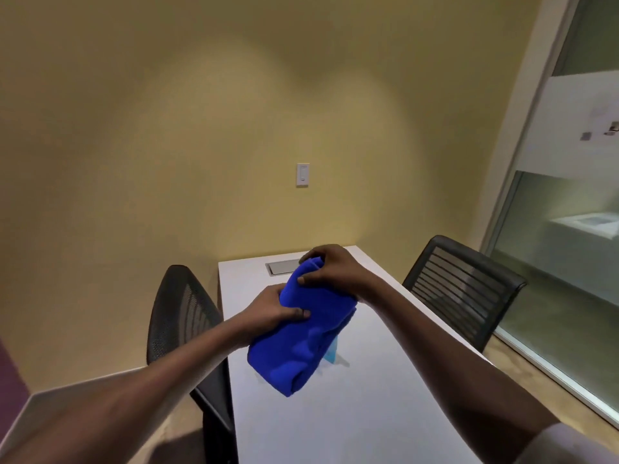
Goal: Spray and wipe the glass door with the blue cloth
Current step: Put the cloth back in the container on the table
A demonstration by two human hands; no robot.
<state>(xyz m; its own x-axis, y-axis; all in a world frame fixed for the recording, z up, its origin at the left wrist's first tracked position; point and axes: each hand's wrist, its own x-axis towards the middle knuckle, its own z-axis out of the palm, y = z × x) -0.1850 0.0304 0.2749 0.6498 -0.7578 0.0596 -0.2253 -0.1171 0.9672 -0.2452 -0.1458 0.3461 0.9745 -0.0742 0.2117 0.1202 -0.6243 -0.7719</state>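
Both hands clamped on blue cloth (301,333) above white table (351,413): left hand (273,311) fingers pinch near-left edge, right hand (330,267) fingers grip far end.

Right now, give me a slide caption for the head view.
Both hands hold the blue cloth above the white table.

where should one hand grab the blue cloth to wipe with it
Grip the blue cloth at its bunched upper end, where the right hand already closes over it from above. The folds gather narrow there, while the lower end hangs wide and loose above the table, leaving a broad pad. The left hand pinches its side.
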